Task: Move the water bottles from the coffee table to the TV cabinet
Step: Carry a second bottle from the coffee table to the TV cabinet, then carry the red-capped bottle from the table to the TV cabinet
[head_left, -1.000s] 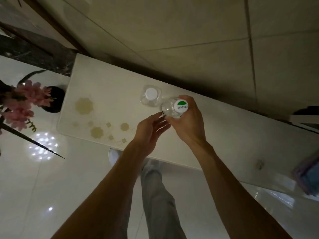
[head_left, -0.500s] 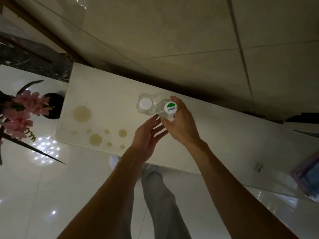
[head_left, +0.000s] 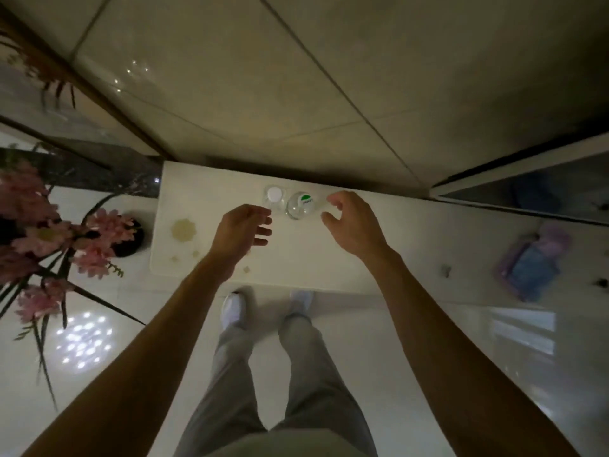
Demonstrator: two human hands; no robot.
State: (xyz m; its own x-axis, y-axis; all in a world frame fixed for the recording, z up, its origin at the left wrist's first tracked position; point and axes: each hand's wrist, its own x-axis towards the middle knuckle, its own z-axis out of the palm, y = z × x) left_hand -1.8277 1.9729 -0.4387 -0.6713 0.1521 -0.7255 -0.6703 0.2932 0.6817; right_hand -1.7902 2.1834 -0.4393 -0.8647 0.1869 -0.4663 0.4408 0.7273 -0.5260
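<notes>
- The white-capped bottle (head_left: 274, 194) and green-capped bottle (head_left: 302, 204) stand side by side, perhaps touching, on the TV cabinet (head_left: 204, 192).
- The left hand (head_left: 242, 227) and right hand (head_left: 354, 222) flank them without contact, fingers relaxed, holding nothing.

A: Can you read the print on the green-capped bottle (head_left: 304, 203)?
B: Too small. It and the white-capped bottle (head_left: 274, 194) show only their tops; the sides are hidden.
A: The purple-and-blue thing (head_left: 530, 262) at the right?
B: Blurred; cannot tell. The pink flowers (head_left: 39, 232) run off the left edge.
</notes>
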